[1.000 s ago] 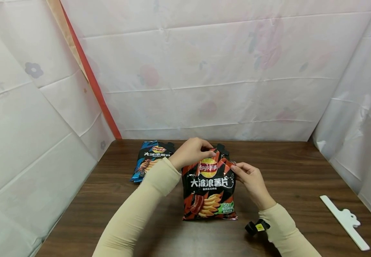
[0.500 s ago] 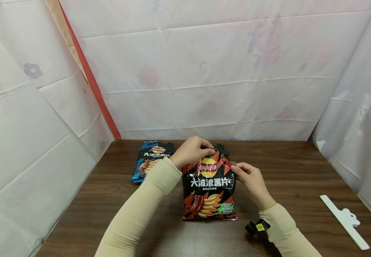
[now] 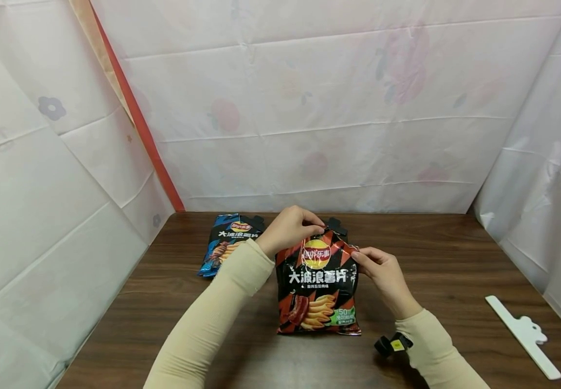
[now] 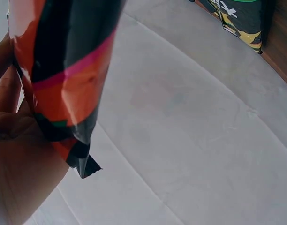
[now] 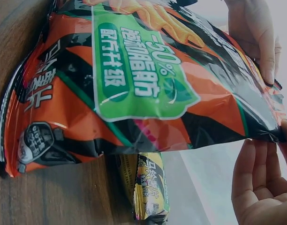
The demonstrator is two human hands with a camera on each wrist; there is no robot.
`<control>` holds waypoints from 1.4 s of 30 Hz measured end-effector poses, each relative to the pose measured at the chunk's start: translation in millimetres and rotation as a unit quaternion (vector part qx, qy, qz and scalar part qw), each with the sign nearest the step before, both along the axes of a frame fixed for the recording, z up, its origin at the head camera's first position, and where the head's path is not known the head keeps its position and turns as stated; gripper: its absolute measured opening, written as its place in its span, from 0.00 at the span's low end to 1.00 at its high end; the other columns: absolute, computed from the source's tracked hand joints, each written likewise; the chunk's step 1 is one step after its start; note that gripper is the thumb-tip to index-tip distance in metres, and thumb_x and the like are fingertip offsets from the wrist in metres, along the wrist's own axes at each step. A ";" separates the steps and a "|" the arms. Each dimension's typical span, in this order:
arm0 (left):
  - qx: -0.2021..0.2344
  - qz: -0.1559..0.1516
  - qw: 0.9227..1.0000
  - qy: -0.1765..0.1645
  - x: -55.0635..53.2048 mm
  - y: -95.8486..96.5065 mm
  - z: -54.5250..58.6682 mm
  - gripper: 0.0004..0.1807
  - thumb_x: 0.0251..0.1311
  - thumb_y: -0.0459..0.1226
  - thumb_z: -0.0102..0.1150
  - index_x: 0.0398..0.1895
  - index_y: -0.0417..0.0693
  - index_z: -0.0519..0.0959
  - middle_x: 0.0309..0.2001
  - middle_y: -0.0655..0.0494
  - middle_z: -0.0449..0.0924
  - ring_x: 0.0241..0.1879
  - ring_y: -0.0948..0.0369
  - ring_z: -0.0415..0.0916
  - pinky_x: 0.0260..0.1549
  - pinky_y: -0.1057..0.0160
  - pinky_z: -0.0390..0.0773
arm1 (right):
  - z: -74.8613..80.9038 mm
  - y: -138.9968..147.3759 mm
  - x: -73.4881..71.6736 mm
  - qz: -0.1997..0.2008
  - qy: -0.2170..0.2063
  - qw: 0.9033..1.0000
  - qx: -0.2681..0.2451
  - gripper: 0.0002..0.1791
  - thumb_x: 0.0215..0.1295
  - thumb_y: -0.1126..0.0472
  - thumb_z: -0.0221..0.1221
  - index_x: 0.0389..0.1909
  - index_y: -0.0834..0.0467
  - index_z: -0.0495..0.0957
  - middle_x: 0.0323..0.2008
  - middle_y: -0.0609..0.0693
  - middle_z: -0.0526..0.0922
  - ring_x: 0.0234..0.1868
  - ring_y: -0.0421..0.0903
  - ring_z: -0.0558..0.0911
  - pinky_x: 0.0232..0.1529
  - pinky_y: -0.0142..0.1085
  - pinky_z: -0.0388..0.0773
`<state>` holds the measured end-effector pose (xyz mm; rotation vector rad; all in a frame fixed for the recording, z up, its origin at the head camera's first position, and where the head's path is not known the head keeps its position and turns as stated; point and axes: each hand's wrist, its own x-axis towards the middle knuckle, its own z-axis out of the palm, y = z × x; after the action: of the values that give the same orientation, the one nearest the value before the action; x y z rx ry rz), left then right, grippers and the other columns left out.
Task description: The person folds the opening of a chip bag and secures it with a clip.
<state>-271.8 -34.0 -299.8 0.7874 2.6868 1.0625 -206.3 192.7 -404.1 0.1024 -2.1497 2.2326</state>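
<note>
A red and black chip bag (image 3: 317, 286) stands upright on the brown table (image 3: 455, 259), seen close up as the chip bag (image 5: 134, 89) in the right wrist view. My left hand (image 3: 290, 229) pinches its top left corner, beside a black clip (image 3: 335, 226) at the bag's top. My right hand (image 3: 378, 267) pinches the bag's top right edge. The left wrist view shows the bag's folded top (image 4: 64, 70) held against my left hand (image 4: 17, 140).
A blue chip bag (image 3: 227, 240) lies at the back left, behind my left forearm. A white sealing clip (image 3: 523, 335) lies at the right front of the table. White sheets wall in the table on three sides.
My right hand has shifted slightly down and right on the bag's edge. The bag and left hand stay nearly still.
</note>
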 end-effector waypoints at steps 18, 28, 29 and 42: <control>0.000 -0.025 0.999 0.021 0.0 -0.1 -0.1 0.10 0.67 0.35 0.58 0.46 0.49 0.87 0.47 0.51 0.86 0.10 0.66 0.56 0.16 0.68 0.63 | 0.5 5.4 4.0 -0.013 0.013 0.998 0.059 0.21 0.68 0.56 0.62 0.47 0.73 0.80 0.34 0.37 0.84 0.37 0.36 0.85 0.43 0.32 0.82; -0.005 -0.043 0.998 0.034 -0.3 -1.9 0.2 0.10 0.67 0.34 0.58 0.45 0.50 0.87 0.48 0.52 0.85 0.13 0.65 0.59 0.18 0.68 0.65 | 1.0 8.7 4.5 -0.011 0.030 0.996 0.088 0.17 0.67 0.61 0.62 0.45 0.72 0.81 0.33 0.37 0.84 0.35 0.36 0.83 0.41 0.35 0.82; -0.006 -0.046 0.998 0.036 -0.5 -2.1 0.1 0.10 0.67 0.34 0.58 0.45 0.51 0.87 0.48 0.52 0.85 0.12 0.65 0.59 0.18 0.69 0.64 | 1.2 8.7 5.0 -0.012 0.030 0.995 0.092 0.16 0.67 0.62 0.62 0.45 0.72 0.81 0.33 0.37 0.84 0.35 0.36 0.82 0.40 0.35 0.82; 0.006 -0.052 0.998 0.032 -3.2 -3.7 -0.1 0.11 0.67 0.32 0.57 0.39 0.53 0.89 0.45 0.53 0.87 0.09 0.67 0.52 0.14 0.69 0.59 | -3.1 11.0 3.3 -0.005 0.065 0.993 0.095 0.16 0.64 0.62 0.64 0.46 0.70 0.82 0.34 0.32 0.85 0.36 0.34 0.83 0.38 0.32 0.81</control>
<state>-275.1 -37.7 -299.8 0.9663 2.6608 1.0470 -203.0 203.7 -407.1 0.2366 -2.2799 1.9513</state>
